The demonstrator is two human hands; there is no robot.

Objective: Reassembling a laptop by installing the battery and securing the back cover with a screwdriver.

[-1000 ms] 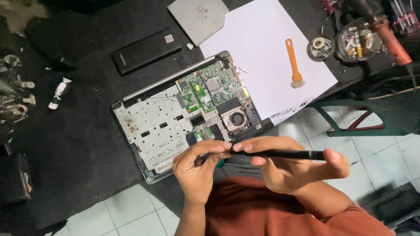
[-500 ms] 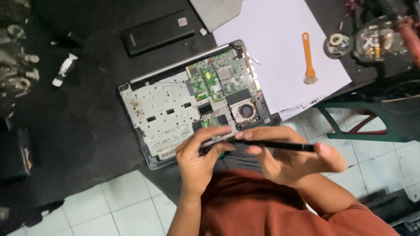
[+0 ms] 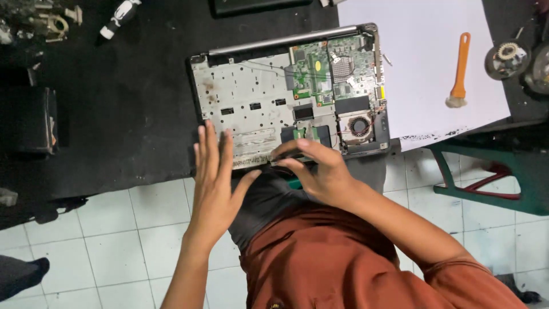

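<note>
Left hand [image 3: 213, 177] flat, fingers [image 3: 210, 143] spread and released, tips resting on near edge of opened laptop base [image 3: 251, 103]. Right hand [image 3: 320, 171] curled, fingers [image 3: 291, 150] pressed to same edge just beside; whether anything is gripped, cannot tell. Beyond fingertips: grey metal frame, pale oblong label strip at near edge, green circuit board [image 3: 311, 71], round black fan [image 3: 359, 126]. Base flat on black counter [image 3: 126, 114]. Farther right: white sheet [image 3: 423, 68] carrying orange-handled brush [image 3: 459, 68].
</note>
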